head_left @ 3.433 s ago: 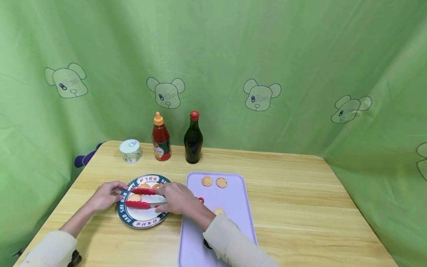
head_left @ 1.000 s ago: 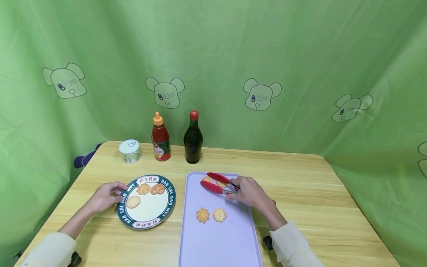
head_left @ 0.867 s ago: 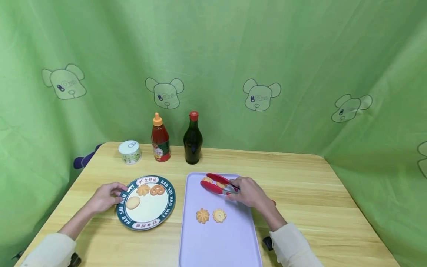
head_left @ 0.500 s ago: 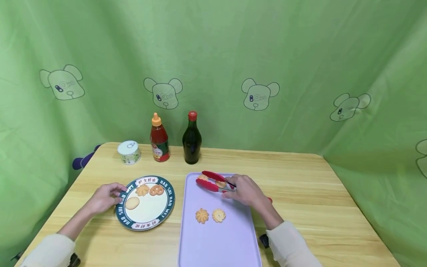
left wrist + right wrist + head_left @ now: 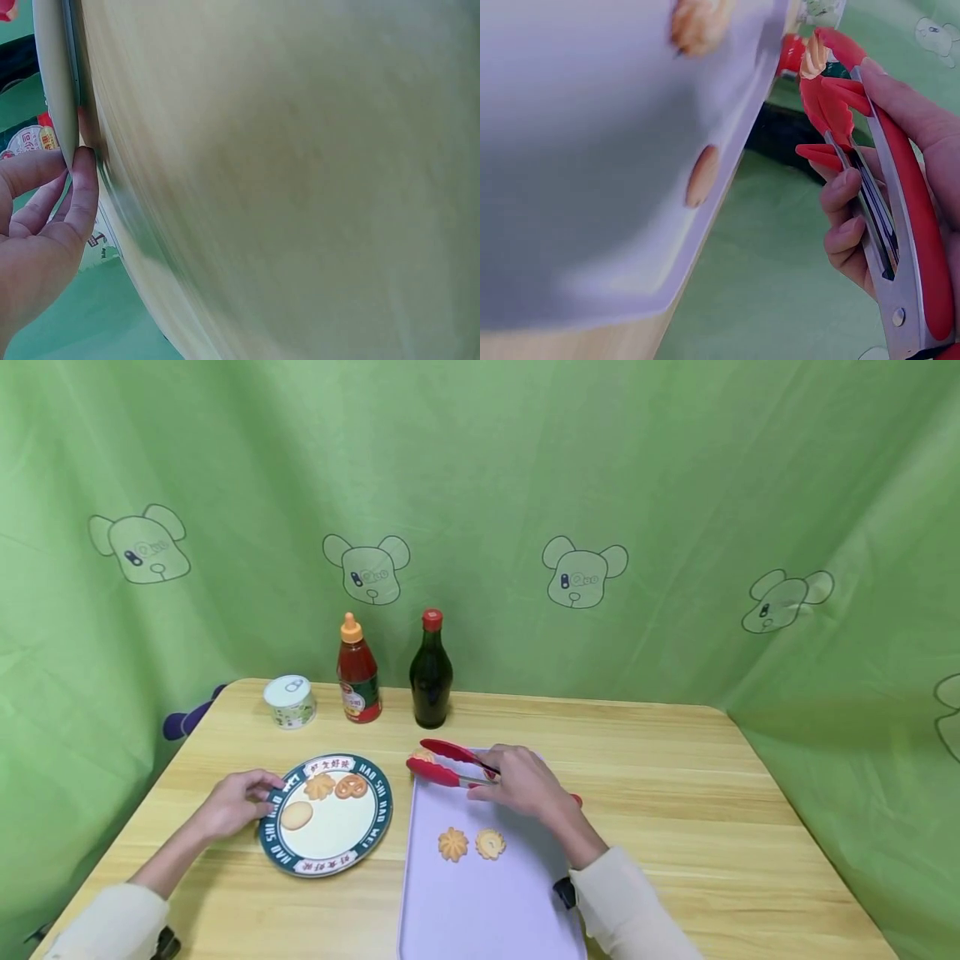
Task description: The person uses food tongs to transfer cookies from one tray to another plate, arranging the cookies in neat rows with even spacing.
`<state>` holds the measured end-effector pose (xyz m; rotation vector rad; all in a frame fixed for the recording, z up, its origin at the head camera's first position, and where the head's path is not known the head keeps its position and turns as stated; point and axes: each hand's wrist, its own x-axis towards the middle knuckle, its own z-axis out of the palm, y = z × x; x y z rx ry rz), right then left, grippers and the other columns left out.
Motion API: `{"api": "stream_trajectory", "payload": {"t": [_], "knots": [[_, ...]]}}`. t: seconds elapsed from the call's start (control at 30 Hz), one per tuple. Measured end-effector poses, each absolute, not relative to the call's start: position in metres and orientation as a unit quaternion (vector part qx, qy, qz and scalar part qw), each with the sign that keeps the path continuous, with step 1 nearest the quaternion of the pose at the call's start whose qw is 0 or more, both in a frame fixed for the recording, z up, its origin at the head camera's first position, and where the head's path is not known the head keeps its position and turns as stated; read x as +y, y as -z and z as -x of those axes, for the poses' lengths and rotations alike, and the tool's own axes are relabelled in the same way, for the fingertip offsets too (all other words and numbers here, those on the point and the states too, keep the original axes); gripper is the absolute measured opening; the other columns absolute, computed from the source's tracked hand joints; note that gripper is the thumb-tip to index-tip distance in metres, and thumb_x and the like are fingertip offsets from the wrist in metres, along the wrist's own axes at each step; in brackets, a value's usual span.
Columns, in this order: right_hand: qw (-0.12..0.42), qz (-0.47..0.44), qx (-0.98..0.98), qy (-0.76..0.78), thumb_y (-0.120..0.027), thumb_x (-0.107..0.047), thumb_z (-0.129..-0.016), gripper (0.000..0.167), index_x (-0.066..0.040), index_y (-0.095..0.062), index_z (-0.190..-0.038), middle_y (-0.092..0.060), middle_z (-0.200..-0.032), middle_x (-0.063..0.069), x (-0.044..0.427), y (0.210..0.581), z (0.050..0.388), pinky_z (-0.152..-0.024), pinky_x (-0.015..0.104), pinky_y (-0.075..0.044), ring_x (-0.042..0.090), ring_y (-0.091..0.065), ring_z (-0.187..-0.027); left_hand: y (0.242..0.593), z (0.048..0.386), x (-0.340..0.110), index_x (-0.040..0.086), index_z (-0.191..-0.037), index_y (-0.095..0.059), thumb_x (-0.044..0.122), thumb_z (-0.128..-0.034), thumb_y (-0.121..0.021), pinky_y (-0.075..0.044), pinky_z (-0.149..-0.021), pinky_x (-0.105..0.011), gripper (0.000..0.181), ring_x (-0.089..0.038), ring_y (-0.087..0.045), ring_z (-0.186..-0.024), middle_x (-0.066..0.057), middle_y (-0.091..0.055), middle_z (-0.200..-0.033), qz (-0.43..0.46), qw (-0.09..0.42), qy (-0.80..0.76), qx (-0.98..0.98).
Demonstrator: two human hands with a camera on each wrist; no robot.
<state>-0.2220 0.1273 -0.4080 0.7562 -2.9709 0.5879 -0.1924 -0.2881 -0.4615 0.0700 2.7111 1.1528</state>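
My right hand [image 5: 521, 781] grips red-tipped tongs [image 5: 904, 225] above the far left edge of the lilac tray [image 5: 487, 910]. Between the tong tips a swirled cookie [image 5: 814, 57] is held clear of the tray, as the right wrist view shows. At the left, my left hand [image 5: 234, 804] pinches the rim of a round plate [image 5: 352, 853], thumb and fingers on either side of it [image 5: 52, 217]. On that plate lie an oval cookie [image 5: 297, 815], a flower-shaped cookie [image 5: 319, 787] and a pretzel cookie [image 5: 351, 787].
A flower-shaped cookie [image 5: 452, 843] and a ring-shaped cookie [image 5: 491, 843] lie mid-tray; a round cookie [image 5: 703, 176] sits near its far edge. Behind the plate stand a can [image 5: 290, 702], a sauce bottle [image 5: 359, 672] and a dark bottle [image 5: 431, 677]. Green curtain encloses the table.
The tongs were at the oval cookie on the plate, then went to the tray's far end. They have since lifted the swirled cookie and moved left. My left hand has stayed put.
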Motion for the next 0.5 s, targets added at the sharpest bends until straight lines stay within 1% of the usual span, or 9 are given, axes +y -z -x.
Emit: {"api": "stream_trajectory", "payload": {"t": [0.03, 0.07, 0.13, 0.2, 0.3, 0.37, 0.5], "knots": [[0.009, -0.246, -0.951, -0.187, -0.079, -0.038, -0.073, 0.06, -0.007, -0.064, -0.122, -0.062, -0.08, 0.0, 0.124, 0.407, 0.222, -0.055, 0.021, -0.034, 0.011, -0.045, -0.065, 0.462, 0.192, -0.288, -0.005, -0.115, -0.058, -0.005, -0.0799, -0.062, -0.056, -0.081, -0.039, 0.035, -0.029, -0.062, -0.096, -0.023, -0.063, -0.109, -0.024, 0.097, -0.39, 0.916], [0.007, -0.248, -0.95, -0.187, -0.079, -0.038, -0.073, 0.061, -0.007, -0.064, -0.123, -0.064, -0.083, 0.001, 0.121, 0.406, 0.221, -0.055, 0.021, -0.035, 0.011, -0.046, -0.066, 0.462, 0.192, -0.288, -0.006, -0.115, -0.058, -0.005, -0.0799, -0.062, -0.056, -0.08, -0.039, 0.035, -0.029, -0.062, -0.096, -0.023, -0.063, -0.109, -0.025, 0.096, -0.39, 0.916], [0.0, -0.253, -0.949, -0.186, -0.078, -0.039, -0.074, 0.062, -0.007, -0.063, -0.124, -0.068, -0.093, 0.003, 0.113, 0.403, 0.22, -0.06, 0.022, -0.042, 0.012, -0.051, -0.071, 0.462, 0.192, -0.288, -0.006, -0.114, -0.058, -0.006, -0.0798, -0.061, -0.057, -0.08, -0.039, 0.035, -0.029, -0.062, -0.095, -0.023, -0.063, -0.108, -0.025, 0.095, -0.391, 0.915], [-0.007, -0.258, -0.948, -0.183, -0.078, -0.039, -0.075, 0.061, -0.007, -0.062, -0.124, -0.07, -0.105, 0.006, 0.104, 0.402, 0.218, -0.069, 0.026, -0.049, 0.014, -0.057, -0.08, 0.462, 0.192, -0.288, -0.006, -0.115, -0.058, -0.006, -0.0797, -0.061, -0.057, -0.079, -0.038, 0.035, -0.029, -0.062, -0.095, -0.023, -0.063, -0.108, -0.027, 0.094, -0.392, 0.915], [-0.022, -0.261, -0.949, -0.174, -0.077, -0.041, -0.075, 0.06, -0.01, -0.063, -0.125, -0.069, -0.115, 0.005, 0.09, 0.403, 0.216, -0.08, 0.031, -0.053, 0.016, -0.062, -0.092, 0.463, 0.192, -0.288, -0.006, -0.115, -0.058, -0.006, -0.0797, -0.061, -0.057, -0.079, -0.038, 0.035, -0.029, -0.062, -0.095, -0.023, -0.063, -0.108, -0.026, 0.092, -0.392, 0.915], [-0.03, -0.263, -0.95, -0.168, -0.077, -0.042, -0.075, 0.06, -0.011, -0.063, -0.125, -0.069, -0.113, 0.003, 0.08, 0.404, 0.214, -0.077, 0.029, -0.053, 0.015, -0.061, -0.09, 0.463, 0.192, -0.288, -0.006, -0.115, -0.058, -0.006, -0.0798, -0.061, -0.057, -0.079, -0.038, 0.035, -0.03, -0.062, -0.095, -0.024, -0.063, -0.108, -0.026, 0.091, -0.391, 0.915], [-0.047, -0.273, -0.947, -0.16, -0.076, -0.043, -0.076, 0.06, -0.014, -0.062, -0.126, -0.068, -0.1, 0.001, 0.063, 0.406, 0.21, -0.062, 0.021, -0.045, 0.011, -0.053, -0.074, 0.462, 0.192, -0.288, -0.006, -0.115, -0.058, -0.005, -0.0798, -0.061, -0.057, -0.079, -0.039, 0.035, -0.03, -0.062, -0.095, -0.024, -0.063, -0.108, -0.024, 0.09, -0.389, 0.917]]}}
